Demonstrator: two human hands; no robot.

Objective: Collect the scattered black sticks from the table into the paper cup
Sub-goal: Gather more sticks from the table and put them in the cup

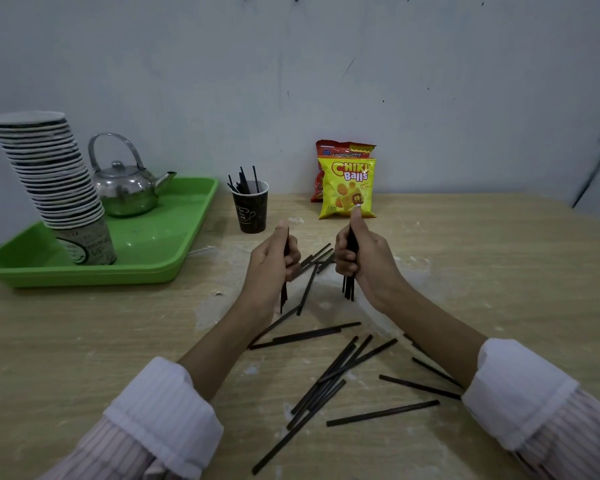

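Observation:
A dark paper cup stands upright at the back of the wooden table, with several black sticks poking out of it. My left hand is closed around a few black sticks held upright, their lower ends hanging just above the table. My right hand grips a small bundle of black sticks the same way. Both hands hover in front of the cup, apart from it. Several loose black sticks lie scattered on the table between and under my forearms.
A green tray at the left holds a tall leaning stack of paper cups and a metal kettle. Two snack bags lean on the wall behind my right hand. A pale stick lies by the tray.

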